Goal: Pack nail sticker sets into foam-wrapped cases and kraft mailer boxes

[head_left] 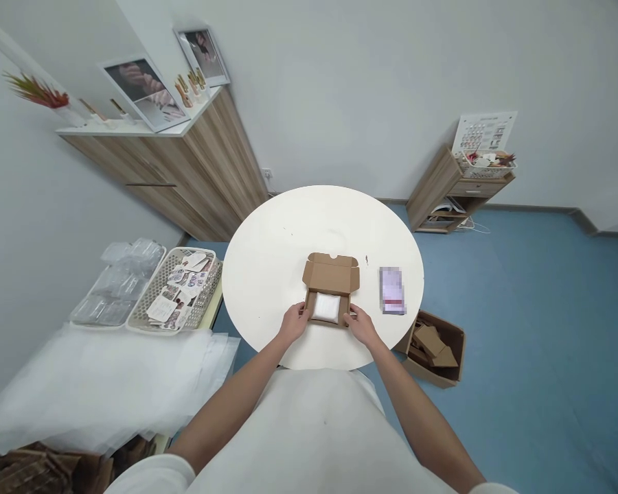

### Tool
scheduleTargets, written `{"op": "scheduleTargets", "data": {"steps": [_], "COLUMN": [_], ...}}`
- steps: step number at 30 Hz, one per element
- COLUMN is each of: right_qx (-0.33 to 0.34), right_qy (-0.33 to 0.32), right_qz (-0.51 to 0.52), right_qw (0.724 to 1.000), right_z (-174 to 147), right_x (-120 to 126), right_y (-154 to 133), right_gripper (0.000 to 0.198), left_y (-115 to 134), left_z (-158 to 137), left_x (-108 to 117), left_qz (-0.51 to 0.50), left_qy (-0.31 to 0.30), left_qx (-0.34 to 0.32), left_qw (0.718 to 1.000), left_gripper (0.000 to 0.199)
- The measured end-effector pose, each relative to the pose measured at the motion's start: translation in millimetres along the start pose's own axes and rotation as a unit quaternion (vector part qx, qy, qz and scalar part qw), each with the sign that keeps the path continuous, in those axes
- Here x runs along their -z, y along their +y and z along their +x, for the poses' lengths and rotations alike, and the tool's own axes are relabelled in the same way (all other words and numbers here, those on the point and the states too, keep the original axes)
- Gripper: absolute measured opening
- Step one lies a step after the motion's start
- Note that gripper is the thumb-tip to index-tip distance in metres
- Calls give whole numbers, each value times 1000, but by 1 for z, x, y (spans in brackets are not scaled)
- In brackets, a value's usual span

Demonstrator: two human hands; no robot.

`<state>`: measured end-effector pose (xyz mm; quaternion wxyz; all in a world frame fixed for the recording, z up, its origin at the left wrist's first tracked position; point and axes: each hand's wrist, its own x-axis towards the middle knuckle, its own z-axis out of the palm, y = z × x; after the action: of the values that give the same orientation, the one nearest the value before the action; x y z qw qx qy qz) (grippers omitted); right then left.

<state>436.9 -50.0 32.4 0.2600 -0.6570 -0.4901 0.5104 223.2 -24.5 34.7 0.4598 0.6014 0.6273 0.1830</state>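
Observation:
On the round white table [268, 240] lies a small brown cardboard box [331, 274], its lid folded back away from me. A white wrapped packet [326, 308] rests inside it. My left hand [293, 322] grips the box's left side near the front corner, and my right hand [360, 324] grips the right side in the same way. Fingertips of both hands press on the box walls. To the right of the box is a pale purple item [392, 291], pixelated, so its kind cannot be made out.
A carton [458, 350] of cardboard pieces stands on the floor at right. Left of the table are a basket of cards [178, 291], a basket of clear plastic packs [116, 285] and white translucent sheets [108, 384]. Wooden cabinets [221, 165] stand behind.

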Motion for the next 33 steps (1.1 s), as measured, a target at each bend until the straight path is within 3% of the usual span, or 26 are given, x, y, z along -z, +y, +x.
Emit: {"op": "scheduleTargets", "data": {"steps": [6, 9, 12, 16, 19, 27, 33], "right_qx": [-14, -38, -51, -110, -134, -96, -76], "right_qy": [3, 64, 71, 19, -32, -130, -129], "right_qz": [-2, -4, 67, 198, 241, 302, 286], "right_qw": [1000, 997, 994, 974, 961, 940, 947], "right_z": [4, 18, 39, 66, 77, 72, 63], "right_x": [-6, 10, 32, 50, 51, 46, 42], "right_y": [2, 0, -8, -21, -29, -44, -49], "right_gripper": [46, 58, 57, 54, 58, 68, 76], "left_y": [-12, -8, 0, 11, 16, 25, 27], "left_z": [0, 16, 41, 72, 83, 78, 70], "left_x": [9, 20, 36, 55, 61, 57, 65], "left_qz": [6, -16, -58, -165, -187, -246, -185], "left_qy": [50, 60, 66, -19, -44, -83, -161], "left_qx": [51, 73, 78, 119, 128, 128, 80], "left_qw": [997, 995, 993, 979, 973, 957, 966], "left_gripper": [41, 47, 50, 62, 67, 74, 71]}}
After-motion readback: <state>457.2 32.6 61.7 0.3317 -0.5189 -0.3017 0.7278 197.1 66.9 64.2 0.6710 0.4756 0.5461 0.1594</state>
